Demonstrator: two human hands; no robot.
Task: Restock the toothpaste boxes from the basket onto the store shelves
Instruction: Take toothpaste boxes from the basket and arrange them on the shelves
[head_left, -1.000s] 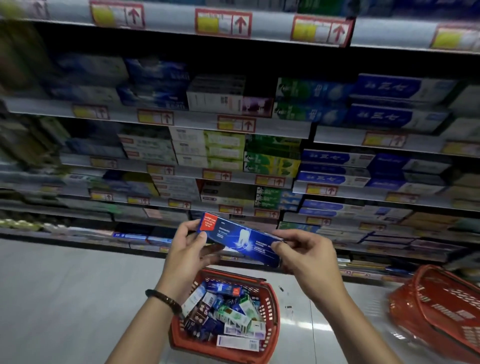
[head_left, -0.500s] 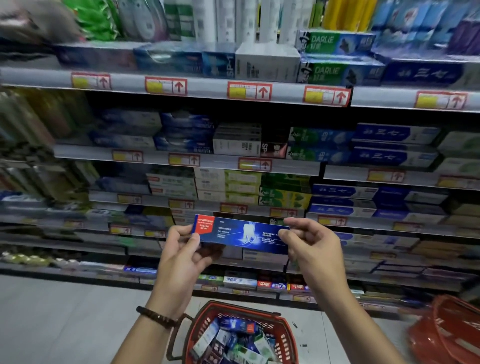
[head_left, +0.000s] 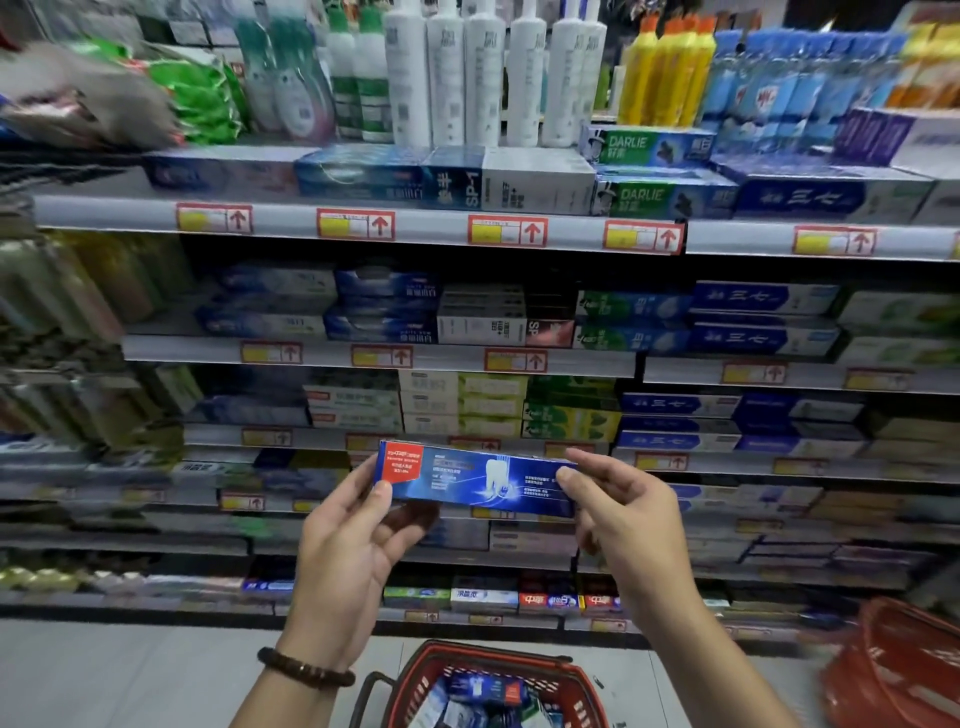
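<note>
Both hands hold a blue toothpaste box (head_left: 475, 480) level in front of the shelves (head_left: 363, 228). The left hand (head_left: 348, 561) pinches its red end between thumb and fingers, while the right hand (head_left: 631, 530) pinches the other end. The red basket (head_left: 415, 686) sits on the floor below, with more boxes inside.

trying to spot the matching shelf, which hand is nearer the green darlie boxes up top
Right. The right hand holds the blue box by its right end, below the Darlie boxes; the left hand holds its left end, farther left.
</note>
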